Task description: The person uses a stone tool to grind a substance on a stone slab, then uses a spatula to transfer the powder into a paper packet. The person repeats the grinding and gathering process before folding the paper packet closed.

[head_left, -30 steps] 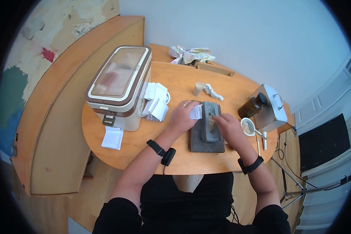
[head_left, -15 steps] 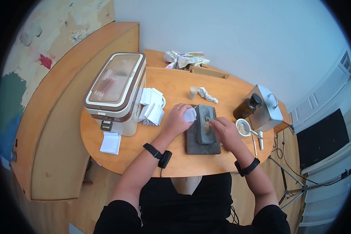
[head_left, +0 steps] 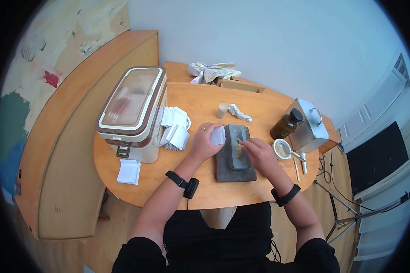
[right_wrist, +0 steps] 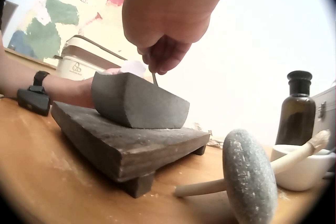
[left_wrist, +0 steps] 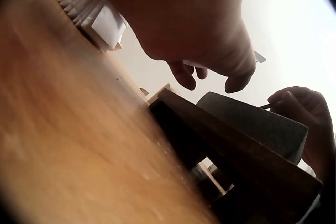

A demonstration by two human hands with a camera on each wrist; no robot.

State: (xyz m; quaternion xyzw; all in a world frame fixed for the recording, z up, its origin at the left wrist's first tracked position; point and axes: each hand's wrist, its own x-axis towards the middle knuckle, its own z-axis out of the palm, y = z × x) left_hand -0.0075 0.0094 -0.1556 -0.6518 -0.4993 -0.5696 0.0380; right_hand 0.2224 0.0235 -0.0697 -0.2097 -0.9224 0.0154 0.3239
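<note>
In the head view my left hand (head_left: 206, 142) holds a folded white paper (head_left: 217, 135) beside the upper left edge of a grey stone trough (head_left: 233, 157). Beige, crumbly material (head_left: 238, 149) lies inside the trough, partly hidden by my right hand (head_left: 259, 154). That hand pinches a thin stick-like tool (right_wrist: 155, 79), whose lower end dips behind the trough's rim in the right wrist view. Under the trough is a dark footed board (right_wrist: 131, 145). The left wrist view shows the left fingertips (left_wrist: 239, 83) above the board's far end.
A grey stone disc (right_wrist: 249, 176) on a wooden handle lies right of the board. Further right are a white bowl (head_left: 278, 154), a brown bottle (head_left: 286, 125) and a metal case (head_left: 315, 134). White paper stacks (head_left: 175, 136) stand beside a lidded box (head_left: 136, 102); a small cup (head_left: 222, 110) is behind.
The head view has shifted, so the table appears lower and further left. The paper in my left hand has turned slightly and sits more clear of the trough. My right hand stays at the trough.
</note>
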